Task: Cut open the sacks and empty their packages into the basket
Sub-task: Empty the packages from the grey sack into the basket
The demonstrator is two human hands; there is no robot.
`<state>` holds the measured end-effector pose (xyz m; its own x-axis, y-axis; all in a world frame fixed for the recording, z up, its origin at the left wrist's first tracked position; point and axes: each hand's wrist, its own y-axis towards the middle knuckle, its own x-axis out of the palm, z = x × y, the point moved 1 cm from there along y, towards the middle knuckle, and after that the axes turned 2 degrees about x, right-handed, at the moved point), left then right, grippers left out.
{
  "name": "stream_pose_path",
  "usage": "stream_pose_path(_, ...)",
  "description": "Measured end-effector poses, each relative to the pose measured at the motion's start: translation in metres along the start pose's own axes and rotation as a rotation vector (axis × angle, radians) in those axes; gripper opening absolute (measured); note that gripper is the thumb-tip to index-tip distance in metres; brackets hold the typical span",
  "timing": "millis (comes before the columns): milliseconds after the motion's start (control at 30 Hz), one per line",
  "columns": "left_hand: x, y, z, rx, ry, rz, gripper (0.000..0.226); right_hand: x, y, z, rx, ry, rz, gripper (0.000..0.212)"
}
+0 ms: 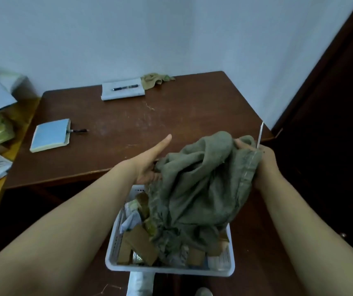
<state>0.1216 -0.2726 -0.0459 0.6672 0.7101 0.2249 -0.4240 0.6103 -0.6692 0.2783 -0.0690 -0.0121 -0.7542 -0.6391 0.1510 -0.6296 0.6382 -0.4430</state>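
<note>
Sack (201, 184) is olive-green, limp and crumpled, hanging between both hands right over the white basket (167, 271), with its lower end drooping down among the packages (141, 242) piled in there – brown cardboard ones and some pale wrapped ones. Left hand (147, 165) holds the sack's left edge, fingers tucked into the fabric and mostly hidden, thumb sticking straight out toward the table (171, 116). Right hand (263, 165) is clenched around the bunched upper right corner of the sack, so most of the cloth hangs below and to the left of that grip. Same hand also pinches a thin silvery blade (260, 133) that points up past the knuckles.

On the table behind – a blue notebook (51, 135) with a pen (78, 130) touching its edge, a white pad (123, 90) near the wall, and a rag (156, 79) just beside it.
</note>
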Motion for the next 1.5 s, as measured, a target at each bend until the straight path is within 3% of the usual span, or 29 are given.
stream_pose_path(100,-0.008,-0.017,0.007,0.059,0.119,-0.104,0.113,0.001,0.004,-0.031,0.020,0.075,0.004,0.012)
stream_pose_path(133,-0.009,-0.021,0.008,0.045,0.224,-0.159,0.108,0.003,0.004,-0.039,0.051,0.087,-0.003,0.012)
stream_pose_path(200,-0.006,-0.028,0.005,-0.005,0.497,-0.193,0.074,0.009,0.008,-0.054,0.107,0.105,-0.029,0.018)
stream_pose_path(300,-0.004,-0.029,-0.001,0.037,0.863,0.131,0.016,0.023,0.004,-0.068,0.122,0.126,-0.053,0.015)
stream_pose_path(367,0.001,-0.037,0.000,0.019,0.964,0.277,0.011,0.031,-0.001,-0.070,0.139,0.227,-0.084,0.012)
stream_pose_path(467,0.018,-0.050,0.007,-0.027,0.686,0.016,0.057,0.042,-0.005,-0.070,0.167,0.292,-0.150,0.036)
stream_pose_path(533,0.037,-0.058,0.012,0.084,0.748,-0.062,0.088,0.054,-0.014,-0.077,0.177,0.331,-0.223,0.050)
stream_pose_path(567,0.045,-0.057,0.011,0.156,0.831,-0.011,0.084,0.061,-0.020,-0.084,0.150,0.346,-0.261,0.048)
stream_pose_path(633,0.052,-0.055,0.010,0.279,0.878,0.198,0.038,0.074,-0.033,-0.104,0.055,0.351,-0.314,0.036)
stream_pose_path(667,0.050,-0.052,0.008,0.299,0.822,0.282,0.022,0.077,-0.038,-0.115,0.023,0.355,-0.340,0.037)
stream_pose_path(733,0.042,-0.050,0.005,0.291,0.638,0.369,0.013,0.076,-0.043,-0.137,-0.034,0.363,-0.342,0.044)
stream_pose_path(767,0.036,-0.049,0.008,0.300,0.545,0.408,0.030,0.074,-0.045,-0.146,-0.047,0.396,-0.318,0.042)
stream_pose_path(833,0.030,-0.051,0.010,0.294,0.386,0.399,0.087,0.073,-0.056,-0.162,-0.060,0.479,-0.317,0.043)
stream_pose_path(867,0.030,-0.050,0.008,0.273,0.375,0.384,0.096,0.075,-0.061,-0.169,-0.070,0.503,-0.330,0.045)
stream_pose_path(900,0.032,-0.050,0.008,0.285,0.436,0.389,0.082,0.078,-0.065,-0.173,-0.087,0.514,-0.344,0.045)
stream_pose_path(967,0.034,-0.047,0.006,0.319,0.611,0.448,0.016,0.083,-0.068,-0.176,-0.100,0.519,-0.352,0.041)
stream_pose_path(1067,0.035,-0.042,0.006,0.299,0.449,0.365,0.013,0.080,-0.062,-0.179,-0.070,0.562,-0.322,0.037)
stream_pose_path(1133,0.042,-0.042,0.010,0.248,0.336,0.114,0.079,0.079,-0.059,-0.179,-0.038,0.596,-0.322,0.036)
stream_pose_path(1167,0.048,-0.043,0.007,0.206,0.406,0.016,0.108,0.081,-0.058,-0.178,-0.036,0.597,-0.325,0.034)
stream_pose_path(1200,0.056,-0.044,0.002,0.189,0.514,0.008,0.118,0.084,-0.056,-0.179,-0.040,0.600,-0.307,0.033)
stream_pose_path(1233,0.058,-0.036,-0.005,0.234,0.599,0.060,0.103,0.087,-0.054,-0.180,-0.045,0.615,-0.290,0.033)
stream_pose_path(1300,0.059,-0.029,-0.013,0.363,0.739,0.335,0.036,0.087,-0.047,-0.186,-0.037,0.671,-0.257,0.034)
stream_pose_path(1333,0.055,-0.029,-0.011,0.381,0.728,0.448,0.020,0.084,-0.042,-0.189,-0.041,0.672,-0.239,0.029)
stream_pose_path(1433,0.046,-0.043,0.015,0.354,0.441,0.464,0.018,0.060,-0.025,-0.192,-0.088,0.568,-0.159,0.023)
stream_pose_path(1500,0.053,-0.065,0.054,0.455,0.349,0.416,0.023,0.043,-0.021,-0.188,-0.162,0.385,-0.031,0.027)
